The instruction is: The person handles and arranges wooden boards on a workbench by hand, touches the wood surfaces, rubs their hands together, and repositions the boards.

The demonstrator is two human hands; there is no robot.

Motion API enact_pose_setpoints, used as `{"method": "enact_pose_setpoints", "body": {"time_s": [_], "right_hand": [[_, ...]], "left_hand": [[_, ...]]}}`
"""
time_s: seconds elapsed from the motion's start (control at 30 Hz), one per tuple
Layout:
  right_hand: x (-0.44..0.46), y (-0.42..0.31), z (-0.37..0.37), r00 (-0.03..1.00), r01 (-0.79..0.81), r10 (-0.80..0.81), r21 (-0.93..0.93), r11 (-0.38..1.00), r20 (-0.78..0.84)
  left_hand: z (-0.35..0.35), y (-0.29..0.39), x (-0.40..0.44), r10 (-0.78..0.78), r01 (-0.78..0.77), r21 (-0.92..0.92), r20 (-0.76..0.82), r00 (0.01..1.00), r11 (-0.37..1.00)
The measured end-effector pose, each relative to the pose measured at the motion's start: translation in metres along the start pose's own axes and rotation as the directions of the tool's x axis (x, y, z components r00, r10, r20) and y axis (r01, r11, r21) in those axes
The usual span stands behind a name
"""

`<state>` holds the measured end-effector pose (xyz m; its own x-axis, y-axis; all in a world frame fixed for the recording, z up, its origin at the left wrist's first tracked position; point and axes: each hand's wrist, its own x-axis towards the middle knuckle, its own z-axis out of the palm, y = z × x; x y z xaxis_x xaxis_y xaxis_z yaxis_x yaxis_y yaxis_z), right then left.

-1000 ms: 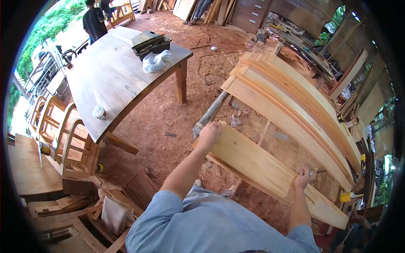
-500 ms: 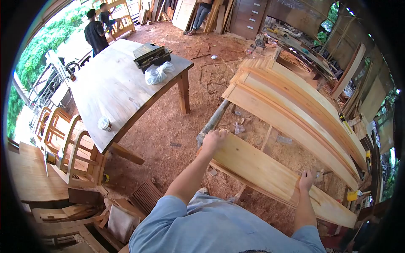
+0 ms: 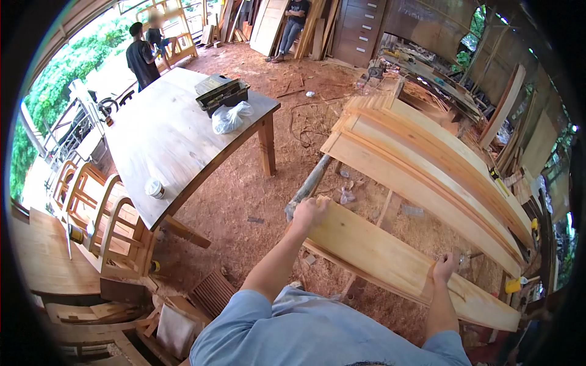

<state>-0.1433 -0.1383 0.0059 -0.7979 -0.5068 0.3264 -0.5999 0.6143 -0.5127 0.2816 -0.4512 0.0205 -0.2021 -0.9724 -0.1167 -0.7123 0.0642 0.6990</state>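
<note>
**Tilted slightly upward: head view, with grip unchanged**

Showing more of the dark-shirted person (image 3: 292,30) by the far wall. Lying before the light-blue shirt (image 3: 336,332), near a stack of long, pale wooden planks (image 3: 406,137): a long, flat, pale-wood board (image 3: 372,249). Clamped by left hand (image 3: 309,215) on the left end, by right hand (image 3: 445,268) on the far edge; apparently held steady.

Viewing remotely, I identify: board (image 3: 366,241), lower right, smooth matt wood; tabletop (image 3: 162,137), upper left, smooth, streaked finish; bag (image 3: 227,121), upper left, crinkled glossy plastic; shirt (image 3: 323,332), bottom centre, matt cloth.
</note>
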Motion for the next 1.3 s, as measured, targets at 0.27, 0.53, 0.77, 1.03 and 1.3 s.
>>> {"method": "enact_pose_setpoints", "body": {"time_s": [0.27,0.53,0.77,1.03,1.3], "right_hand": [[0.01,0.03,0.015,0.978,0.171,-0.171,-0.008,0.985,-0.121],[0.009,0.036,0.019,0.934,0.254,-0.263,-0.069,0.965,-0.242],[0.008,0.033,0.016,0.964,0.178,-0.186,-0.056,0.982,-0.191],[0.006,0.028,0.015,0.962,0.164,-0.168,-0.039,0.986,-0.215],[0.004,0.016,0.009,0.951,0.237,-0.246,-0.069,0.969,-0.187]], "left_hand": [[0.003,-0.003,-0.002,0.004,-0.003,-0.027,0.019,1.0,1.0],[0.007,-0.008,-0.003,0.036,-0.036,-0.031,-0.004,0.999,0.999],[0.006,-0.005,-0.005,0.046,-0.046,-0.012,-0.015,0.999,0.999],[0.004,-0.002,-0.006,0.034,-0.034,0.002,0.06,0.998,0.999],[0.018,-0.016,0.002,0.17,-0.171,-0.053,-0.023,0.985,0.984]]}}
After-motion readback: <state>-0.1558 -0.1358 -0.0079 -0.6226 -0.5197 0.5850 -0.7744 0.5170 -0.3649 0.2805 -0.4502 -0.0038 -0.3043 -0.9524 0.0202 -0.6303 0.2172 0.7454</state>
